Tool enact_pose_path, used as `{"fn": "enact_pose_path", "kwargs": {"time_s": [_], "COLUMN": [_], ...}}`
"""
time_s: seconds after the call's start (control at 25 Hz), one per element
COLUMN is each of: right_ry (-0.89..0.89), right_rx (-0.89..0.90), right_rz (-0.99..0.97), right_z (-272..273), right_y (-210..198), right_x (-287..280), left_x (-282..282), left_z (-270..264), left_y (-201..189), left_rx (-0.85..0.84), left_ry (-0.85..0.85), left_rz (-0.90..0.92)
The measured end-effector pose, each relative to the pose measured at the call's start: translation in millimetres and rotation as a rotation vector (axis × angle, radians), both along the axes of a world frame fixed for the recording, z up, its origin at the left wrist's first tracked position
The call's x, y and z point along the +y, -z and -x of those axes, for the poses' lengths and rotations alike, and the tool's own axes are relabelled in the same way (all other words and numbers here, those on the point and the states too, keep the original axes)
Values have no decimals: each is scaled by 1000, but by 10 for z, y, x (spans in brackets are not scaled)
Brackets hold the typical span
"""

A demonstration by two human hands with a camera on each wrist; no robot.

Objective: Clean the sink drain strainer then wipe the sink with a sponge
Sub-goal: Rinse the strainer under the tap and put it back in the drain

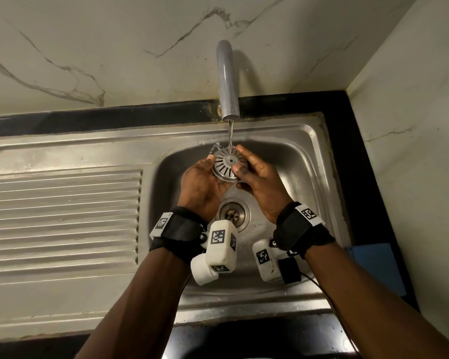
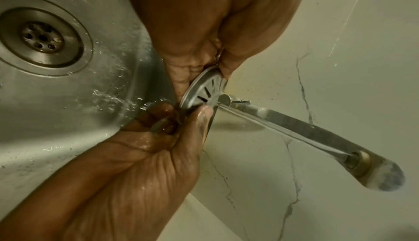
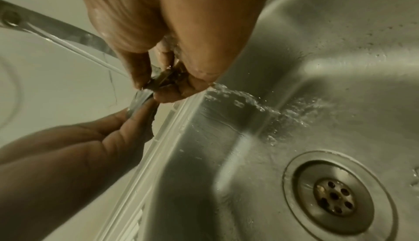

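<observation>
A round metal drain strainer [image 1: 230, 164] with radial slots is held tilted above the sink basin [image 1: 290, 161], under a thin stream of water [image 1: 230, 133] from the tap [image 1: 227, 81]. My left hand [image 1: 205, 174] cups it from the left and below, thumb on the rim. My right hand [image 1: 246, 161] pinches its right edge between thumb and fingers. In the left wrist view the strainer [image 2: 204, 90] shows edge-on with its centre knob, and water strikes it. In the right wrist view only a sliver of the strainer [image 3: 140, 99] shows between wet fingers.
The open drain hole [image 1: 233, 213] lies below the hands, with water splashing on the basin floor. A ribbed draining board [image 1: 62, 216] fills the left. A blue sponge-like pad [image 1: 373, 265] lies on the black counter at the right, by the marble wall.
</observation>
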State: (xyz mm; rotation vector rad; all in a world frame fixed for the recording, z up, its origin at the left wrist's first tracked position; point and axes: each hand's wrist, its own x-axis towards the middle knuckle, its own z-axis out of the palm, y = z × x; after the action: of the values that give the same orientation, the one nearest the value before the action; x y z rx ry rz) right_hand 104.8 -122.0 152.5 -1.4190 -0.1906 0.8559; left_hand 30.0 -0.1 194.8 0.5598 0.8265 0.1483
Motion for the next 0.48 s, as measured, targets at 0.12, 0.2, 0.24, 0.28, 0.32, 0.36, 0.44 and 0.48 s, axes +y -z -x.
{"fn": "enact_pose_path", "kwargs": {"time_s": [0.12,0.2,0.24,0.28,0.32,0.36,0.44,0.48], "right_ry": [16,43,63,87,111,129,142,137], "right_rx": [-106,-173,-202,-225,-244,-260,-286,-296], "right_rz": [66,137,178,223,265,308,383,411], "right_z": [26,51,63,74,74,60,4,-35], "right_y": [38,64,75,73,57,34,-16,-31], "right_x": [70,132,166,205,247,285,355,387], "left_x": [-31,-42,-49,-55,-64,-80,-107,-115], "left_z": [-18,-24,-24,-15,-6,0,22,24], "left_y": [-27,10,24,33,43,54,47,36], "left_rx": [3,7,9,6,3,3,-10,-20], "left_ry": [-6,-19,-18,-15,-10,2,25,35], "left_rz": [-3,-12,-18,-17,-11,-9,0,-1]}}
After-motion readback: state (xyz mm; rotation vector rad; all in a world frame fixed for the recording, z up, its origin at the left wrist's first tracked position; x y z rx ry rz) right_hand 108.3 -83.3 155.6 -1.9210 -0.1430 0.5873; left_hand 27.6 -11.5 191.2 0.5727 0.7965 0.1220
